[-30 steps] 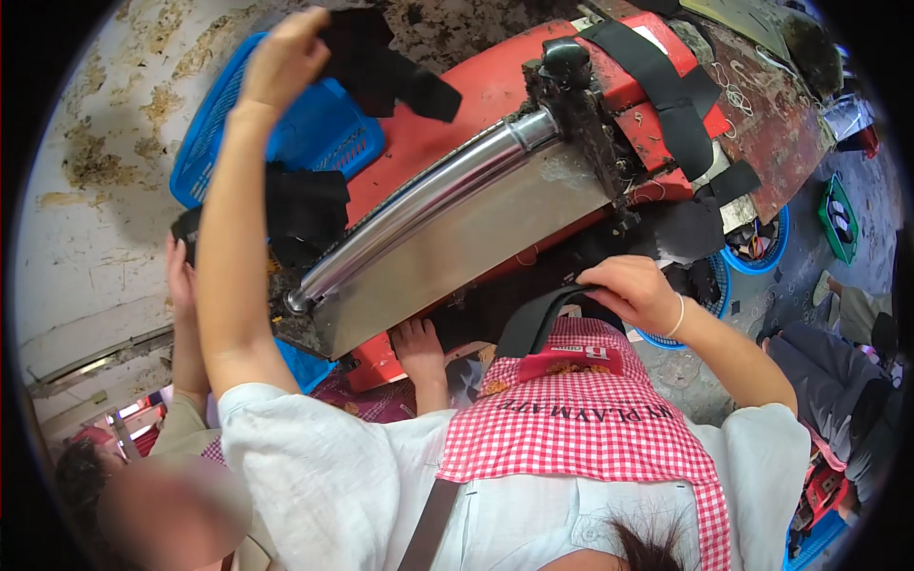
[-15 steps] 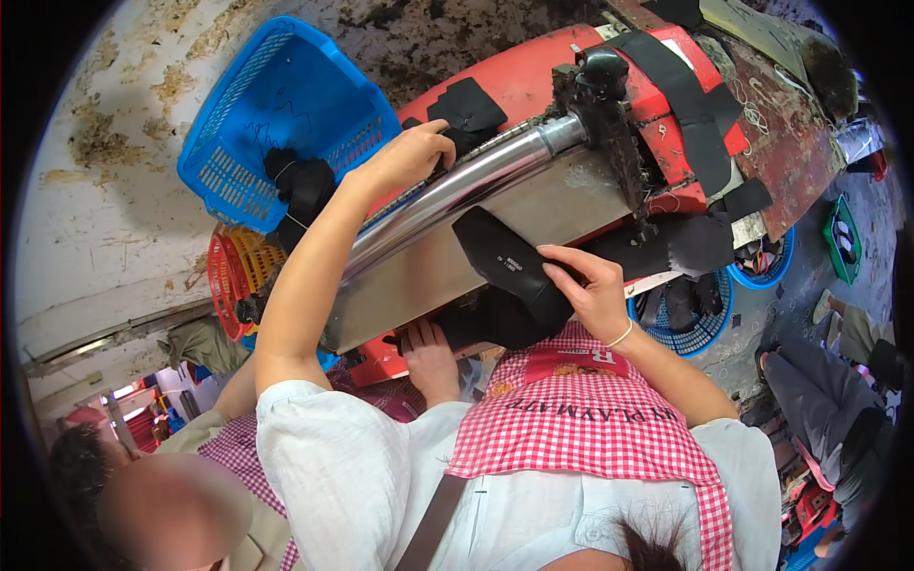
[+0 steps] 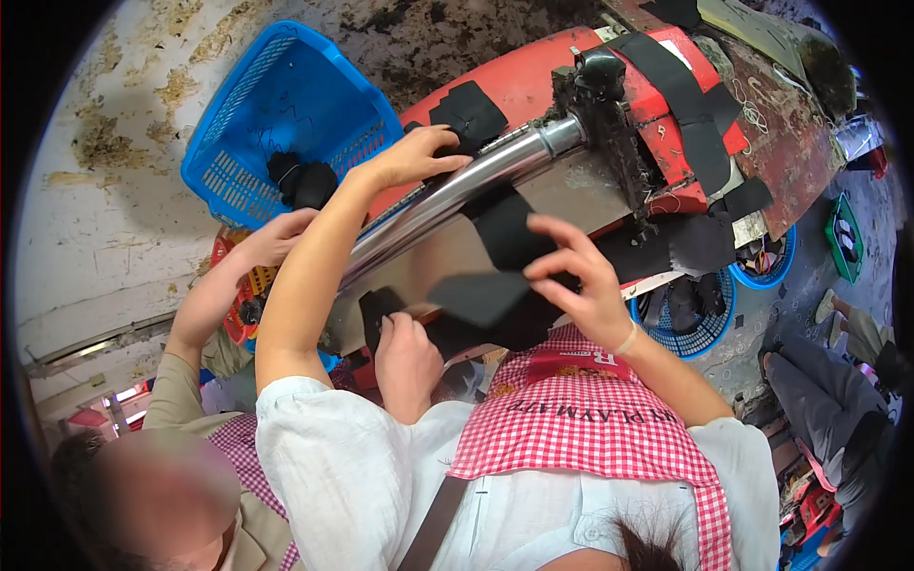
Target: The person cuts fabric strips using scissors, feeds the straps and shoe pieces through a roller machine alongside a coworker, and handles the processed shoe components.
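Observation:
My left hand (image 3: 414,158) reaches over the shiny metal roller (image 3: 457,181), its fingers apart beside black cut pieces (image 3: 469,112) on the machine's far side. A black piece (image 3: 502,226) lies on the metal plate (image 3: 405,262) below the roller. My right hand (image 3: 581,285) has its fingers spread close to that piece. Just left of its fingertips is a motion-blurred, angular black piece (image 3: 481,297), above other black pieces at the near edge. I see no firm grip on it.
A co-worker on the left has one hand (image 3: 407,364) by a black piece at the plate's near edge. Their other hand (image 3: 276,238) is by the blue basket (image 3: 205,124). More black pieces lie on the red machine (image 3: 533,76). A blue basket (image 3: 700,338) stands right.
My right hand has let go of the black piece, which moved toward the near edge. Another piece now shows below the roller. My left fingers spread; the co-worker's second hand appeared by the basket.

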Tool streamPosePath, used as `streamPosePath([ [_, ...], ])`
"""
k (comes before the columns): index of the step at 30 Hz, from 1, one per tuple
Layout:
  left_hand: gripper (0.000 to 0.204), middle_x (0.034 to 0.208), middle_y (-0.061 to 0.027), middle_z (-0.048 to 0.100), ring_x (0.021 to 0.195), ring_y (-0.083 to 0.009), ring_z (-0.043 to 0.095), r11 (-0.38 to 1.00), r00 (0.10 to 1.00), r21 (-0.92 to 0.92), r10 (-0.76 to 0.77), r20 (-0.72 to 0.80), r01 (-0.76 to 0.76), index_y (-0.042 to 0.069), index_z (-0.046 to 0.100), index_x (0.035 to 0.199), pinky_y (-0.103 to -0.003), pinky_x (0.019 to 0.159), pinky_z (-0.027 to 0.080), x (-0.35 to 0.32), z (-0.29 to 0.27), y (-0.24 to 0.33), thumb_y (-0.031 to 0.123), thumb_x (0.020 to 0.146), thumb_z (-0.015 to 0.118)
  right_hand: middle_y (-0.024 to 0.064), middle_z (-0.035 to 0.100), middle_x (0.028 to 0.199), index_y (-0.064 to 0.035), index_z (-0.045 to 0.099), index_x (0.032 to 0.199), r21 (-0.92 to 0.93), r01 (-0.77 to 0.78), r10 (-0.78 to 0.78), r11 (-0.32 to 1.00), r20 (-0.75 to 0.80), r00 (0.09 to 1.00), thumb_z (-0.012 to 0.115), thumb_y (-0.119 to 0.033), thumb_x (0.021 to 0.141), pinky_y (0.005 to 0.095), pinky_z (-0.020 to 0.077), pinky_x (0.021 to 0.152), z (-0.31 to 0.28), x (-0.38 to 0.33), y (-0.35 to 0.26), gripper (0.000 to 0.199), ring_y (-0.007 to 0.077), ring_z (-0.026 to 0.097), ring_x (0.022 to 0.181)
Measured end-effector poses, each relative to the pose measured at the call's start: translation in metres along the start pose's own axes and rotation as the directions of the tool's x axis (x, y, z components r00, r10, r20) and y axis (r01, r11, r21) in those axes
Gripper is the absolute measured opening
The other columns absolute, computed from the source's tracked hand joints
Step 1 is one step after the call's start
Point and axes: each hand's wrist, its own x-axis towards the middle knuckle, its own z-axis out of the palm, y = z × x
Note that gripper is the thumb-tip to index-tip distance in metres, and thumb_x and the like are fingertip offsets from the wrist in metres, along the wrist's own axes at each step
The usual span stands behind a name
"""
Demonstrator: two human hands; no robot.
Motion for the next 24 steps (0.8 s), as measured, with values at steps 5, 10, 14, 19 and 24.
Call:
streamPosePath([
  [5,0.033,0.092,-0.0063,0.059,0.084,-0.0102,0.051,0.979,0.991,-0.202,-0.009,-0.134,-0.018,-0.004,0.054,0.1,-0.024,0.074,0.042,-0.01,-0.071,-0.001,0.013,0.075,0.065,0.0071,0.061,0.087,0.0016,0.057,0.094,0.28,-0.383,0.329,0.88,0.221,0.918,0.056,0.001,0.079,0.0232,0.047,0.072,-0.022,-0.036,-0.022,0.015,0.0115,0.06,0.081],
  [10,0.036,0.095,-0.0031,0.058,0.088,-0.0091,0.05,0.996,0.965,0.082,0.064,-0.252,-0.045,-0.003,0.054,0.106,-0.022,0.076,0.041,-0.008,-0.138,0.001,0.013,0.076,0.065,0.0071,0.06,0.094,-0.0005,0.053,0.106,0.356,-0.556,0.531,0.751,0.173,0.829,0.055,0.001,0.08,0.022,0.0473,0.073,-0.02,-0.036,-0.018,0.026,0.0114,0.059,0.082],
  [14,0.034,0.1,-0.0058,0.058,0.092,-0.012,0.052,0.961,0.945,0.276,0.079,-0.319,0.012,-0.002,0.054,0.107,-0.024,0.081,0.041,-0.023,-0.196,-0.028,0.013,0.078,0.063,0.0053,0.061,0.095,-0.0025,0.056,0.106,0.248,-0.486,0.461,0.838,0.155,0.874,0.056,-0.001,0.08,0.0209,0.0464,0.071,-0.013,-0.041,0.003,0.027,0.011,0.059,0.081],
  [19,0.011,0.069,-0.0156,0.057,0.065,-0.0341,0.06,0.66,0.843,0.74,0.32,-0.432,0.129,0.0,0.053,0.079,-0.04,0.059,0.049,-0.016,-0.204,0.015,0.007,0.071,0.051,0.0067,0.063,0.091,-0.0027,0.061,0.101,0.203,-0.582,0.546,0.787,0.208,0.811,0.061,-0.006,0.075,0.0235,0.0424,0.06,-0.01,-0.039,0.001,0.027,0.0105,0.053,0.066],
  [24,0.025,0.091,-0.0137,0.054,0.092,-0.0304,0.051,0.889,0.95,0.416,0.274,-0.152,-0.189,0.004,0.06,0.086,-0.034,0.082,0.042,0.017,-0.096,-0.004,-0.009,0.068,0.047,0.0088,0.061,0.092,-0.0029,0.059,0.104,0.101,-0.475,0.463,0.874,0.121,0.878,0.065,-0.008,0.07,0.0245,0.0413,0.059,0.004,-0.008,0.012,0.035,0.0118,0.05,0.064],
])
